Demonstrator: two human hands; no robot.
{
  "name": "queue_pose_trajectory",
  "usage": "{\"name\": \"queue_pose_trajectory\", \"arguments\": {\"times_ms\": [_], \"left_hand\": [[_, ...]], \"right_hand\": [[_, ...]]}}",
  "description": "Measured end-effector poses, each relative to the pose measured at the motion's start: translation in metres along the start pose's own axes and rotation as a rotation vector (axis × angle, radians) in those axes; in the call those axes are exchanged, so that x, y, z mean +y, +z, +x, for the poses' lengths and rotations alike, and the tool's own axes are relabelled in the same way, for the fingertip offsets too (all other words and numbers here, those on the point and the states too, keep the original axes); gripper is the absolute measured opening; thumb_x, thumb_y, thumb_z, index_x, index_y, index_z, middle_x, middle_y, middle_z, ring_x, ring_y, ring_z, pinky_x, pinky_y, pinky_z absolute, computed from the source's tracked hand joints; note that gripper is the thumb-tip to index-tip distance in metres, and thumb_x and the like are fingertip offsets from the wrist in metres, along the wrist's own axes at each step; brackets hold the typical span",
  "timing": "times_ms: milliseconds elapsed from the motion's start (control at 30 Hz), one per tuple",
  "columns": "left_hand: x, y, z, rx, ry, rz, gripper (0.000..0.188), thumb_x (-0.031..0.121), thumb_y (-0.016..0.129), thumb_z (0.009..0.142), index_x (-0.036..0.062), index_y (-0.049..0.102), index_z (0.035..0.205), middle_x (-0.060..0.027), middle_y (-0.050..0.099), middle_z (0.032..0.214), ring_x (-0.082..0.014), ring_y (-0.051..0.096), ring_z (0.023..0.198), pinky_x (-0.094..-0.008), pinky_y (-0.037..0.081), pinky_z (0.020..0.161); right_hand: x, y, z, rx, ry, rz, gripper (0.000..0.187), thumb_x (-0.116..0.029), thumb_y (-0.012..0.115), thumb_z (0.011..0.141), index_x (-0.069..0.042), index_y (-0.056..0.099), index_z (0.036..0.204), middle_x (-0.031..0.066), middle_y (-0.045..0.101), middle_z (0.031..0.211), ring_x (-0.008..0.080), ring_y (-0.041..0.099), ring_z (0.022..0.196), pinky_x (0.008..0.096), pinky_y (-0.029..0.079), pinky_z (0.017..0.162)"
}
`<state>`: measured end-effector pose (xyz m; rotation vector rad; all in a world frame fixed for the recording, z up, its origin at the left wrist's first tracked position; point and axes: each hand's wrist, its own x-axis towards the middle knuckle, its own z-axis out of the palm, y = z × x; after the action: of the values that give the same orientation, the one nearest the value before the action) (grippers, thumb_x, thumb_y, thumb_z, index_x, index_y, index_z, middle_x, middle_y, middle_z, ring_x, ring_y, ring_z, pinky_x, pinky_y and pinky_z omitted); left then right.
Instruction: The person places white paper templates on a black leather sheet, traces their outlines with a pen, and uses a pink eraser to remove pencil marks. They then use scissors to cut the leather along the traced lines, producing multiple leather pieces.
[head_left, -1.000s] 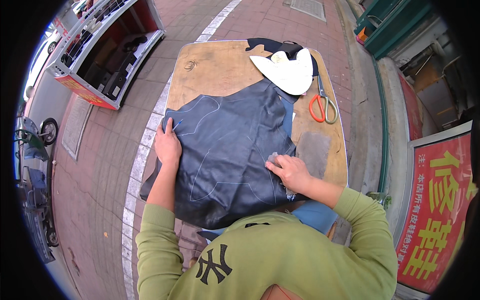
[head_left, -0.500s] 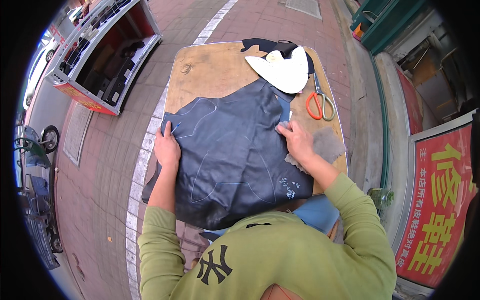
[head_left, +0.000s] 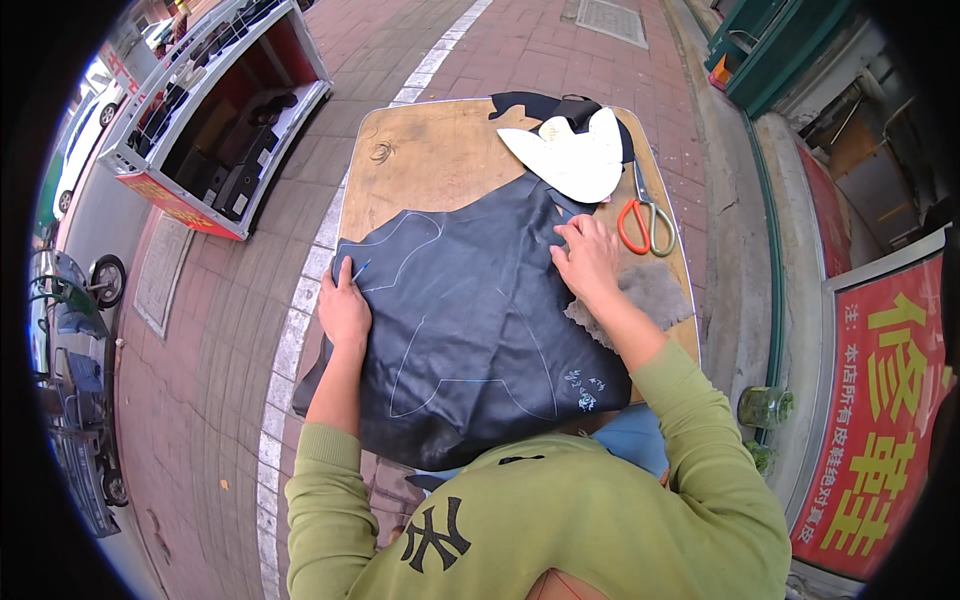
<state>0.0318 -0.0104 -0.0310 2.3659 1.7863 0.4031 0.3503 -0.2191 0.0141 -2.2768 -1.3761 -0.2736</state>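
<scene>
A large black leather sheet [head_left: 470,310] drapes over the table's near part, with pale outlines drawn on it and its near edge hanging toward me. At its left edge my left hand [head_left: 343,312] is closed, the thumb hidden beneath. A slim blue-and-white pen [head_left: 363,268] lies against its fingertips; whether they grip it is unclear. My right hand [head_left: 588,258] has bent fingers on the sheet's right edge, pinching it. A ragged grey leather scrap [head_left: 650,295] lies under my right wrist. Beyond that hand are scissors [head_left: 645,225] with one orange and one bare-looking handle.
White paper patterns [head_left: 575,160] rest on dark scraps [head_left: 515,103] at the wooden table's [head_left: 430,150] far right. A shelf cart [head_left: 225,130] stands on the pavement at far left. A red sign [head_left: 880,420] and a green plastic bottle [head_left: 765,406] are to the right.
My right hand has moved farther along the leather's right edge, away from me. My left hand stays at the left edge. The whole view has shifted slightly.
</scene>
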Motion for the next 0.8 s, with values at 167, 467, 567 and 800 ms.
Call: {"name": "queue_pose_trajectory", "arguments": {"times_ms": [167, 467, 567, 800], "left_hand": [[0.001, -0.003, 0.000, 0.012, -0.002, 0.015, 0.043, 0.018, 0.050, 0.096, 0.0258, 0.054, 0.139, -0.0167, 0.051, 0.140, -0.0355, 0.056, 0.118, -0.0455, 0.049, 0.095], [-0.001, 0.000, 0.000, 0.026, 0.018, 0.032, 0.044, 0.017, 0.052, 0.096, 0.0234, 0.053, 0.139, -0.0173, 0.052, 0.138, -0.0354, 0.057, 0.116, -0.0454, 0.049, 0.094], [-0.001, -0.001, 0.000, 0.020, 0.030, 0.029, 0.043, 0.017, 0.051, 0.096, 0.0235, 0.054, 0.138, -0.0178, 0.052, 0.138, -0.0357, 0.059, 0.114, -0.0454, 0.050, 0.092], [-0.002, 0.001, 0.001, 0.017, 0.026, 0.031, 0.042, 0.018, 0.049, 0.098, 0.0244, 0.053, 0.139, -0.0187, 0.050, 0.140, -0.0366, 0.058, 0.114, -0.0458, 0.050, 0.093]], "right_hand": [[-0.013, 0.026, 0.022, -0.142, -0.043, -0.038, 0.013, -0.017, 0.073, 0.080, -0.014, 0.067, 0.091, 0.0022, 0.060, 0.096, 0.0247, 0.056, 0.101, 0.0430, 0.042, 0.084], [0.137, -0.069, 0.024, -0.077, 0.308, -0.258, 0.025, -0.034, 0.054, 0.097, -0.009, 0.057, 0.096, 0.0174, 0.068, 0.085, 0.0406, 0.065, 0.083, 0.0532, 0.047, 0.071], [0.210, -0.113, -0.003, -0.090, 0.440, -0.547, 0.029, -0.037, 0.051, 0.098, -0.009, 0.059, 0.101, 0.0201, 0.066, 0.076, 0.0440, 0.065, 0.077, 0.0544, 0.049, 0.067], [0.244, -0.148, -0.036, -0.328, 0.760, -0.836, 0.058, -0.026, 0.068, 0.087, -0.015, 0.047, 0.140, 0.0083, 0.021, 0.161, 0.0284, 0.028, 0.144, 0.0582, 0.018, 0.117]]}}
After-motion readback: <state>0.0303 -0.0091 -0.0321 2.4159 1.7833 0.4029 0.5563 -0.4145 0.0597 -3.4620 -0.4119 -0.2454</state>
